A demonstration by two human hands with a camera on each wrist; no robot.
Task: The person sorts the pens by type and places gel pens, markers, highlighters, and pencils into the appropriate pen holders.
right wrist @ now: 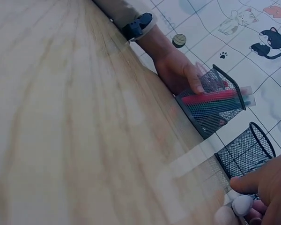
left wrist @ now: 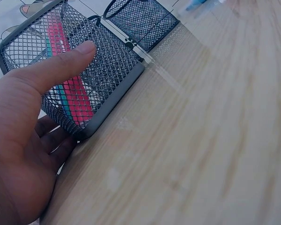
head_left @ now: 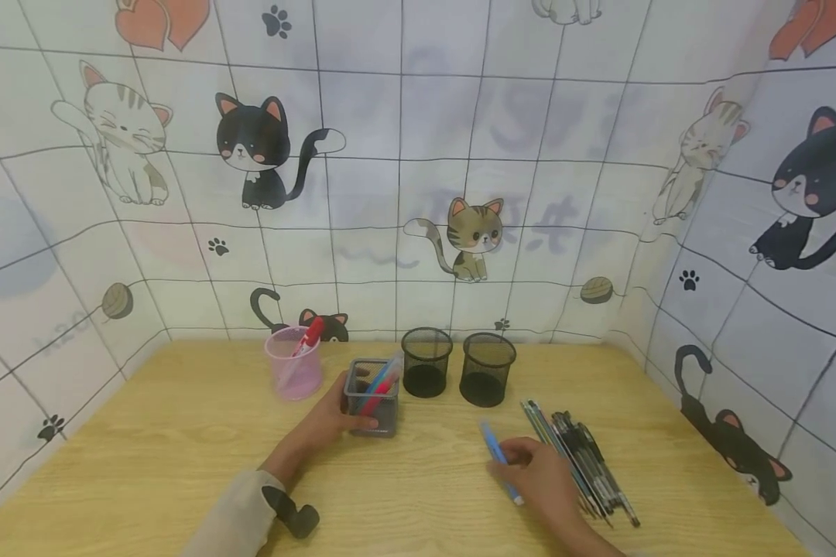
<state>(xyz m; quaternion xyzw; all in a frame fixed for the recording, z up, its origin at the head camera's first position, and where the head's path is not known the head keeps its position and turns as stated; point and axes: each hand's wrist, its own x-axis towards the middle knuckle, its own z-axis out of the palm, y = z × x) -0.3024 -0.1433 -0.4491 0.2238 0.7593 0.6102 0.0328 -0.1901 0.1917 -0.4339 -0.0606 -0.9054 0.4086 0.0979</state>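
Observation:
My left hand [head_left: 326, 419] grips a square black mesh pen holder [head_left: 383, 424] standing on the table. In the left wrist view the thumb lies across the mesh side, while the other fingers are partly hidden behind the holder. Through its mesh show a red-pink pen [left wrist: 75, 91] and a blue-green one [left wrist: 63, 101]. Farther right, my right hand [head_left: 545, 478] pinches a light blue marker [head_left: 492, 442] just above the table. A rounded white end [right wrist: 242, 205] shows by those fingers in the right wrist view. Beside that hand lies a bundle of pens and pencils [head_left: 585, 456].
Two round black mesh cups [head_left: 426, 363] stand side by side near the back wall. A pink cup [head_left: 298, 375] with a red marker [head_left: 311, 334] leaning in it stands at the back left. Cat-patterned sheeting [head_left: 362, 178] bounds the wooden table [head_left: 181, 441].

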